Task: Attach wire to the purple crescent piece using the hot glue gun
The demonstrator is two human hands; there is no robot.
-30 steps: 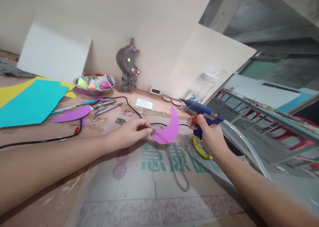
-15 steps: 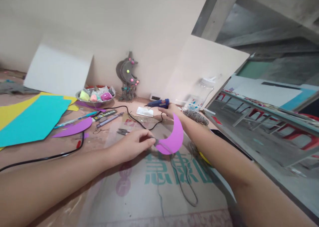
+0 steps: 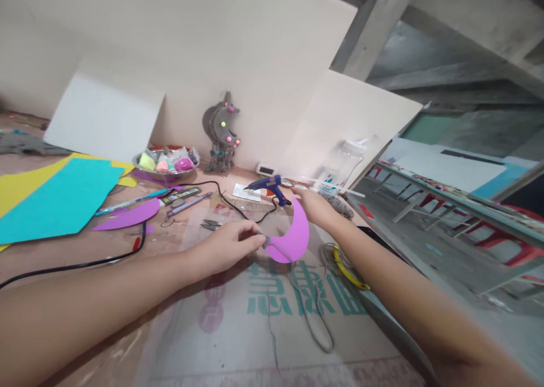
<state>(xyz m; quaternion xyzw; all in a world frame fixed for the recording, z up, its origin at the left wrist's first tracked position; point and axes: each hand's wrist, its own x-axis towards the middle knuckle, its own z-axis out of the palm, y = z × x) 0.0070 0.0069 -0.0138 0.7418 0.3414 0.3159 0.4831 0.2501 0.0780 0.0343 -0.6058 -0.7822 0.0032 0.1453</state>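
My left hand (image 3: 240, 239) pinches the lower left tip of a purple paper crescent (image 3: 293, 239), together with the end of a grey cord (image 3: 312, 324) that trails over the plastic-covered board. Behind the crescent's upper tip is my right hand (image 3: 312, 204), its fingers partly hidden by the paper. Just left of those fingers a blue glue gun (image 3: 270, 186) rests by a small white card (image 3: 246, 192), nozzle pointing left. Whether my right hand holds anything I cannot tell.
Scissors (image 3: 210, 224), pens, a cutter and purple scraps lie to the left, near cyan card (image 3: 72, 200). A metal bowl (image 3: 164, 174) of clay packets and a decorated grey crescent (image 3: 223, 126) stand behind. A clear bottle (image 3: 351, 160) and yellow roll (image 3: 346, 271) are at right.
My right hand has moved off the glue gun, a little right and down. The glue gun now shows its handle, tilted down. My left hand still pinches the crescent's tip.
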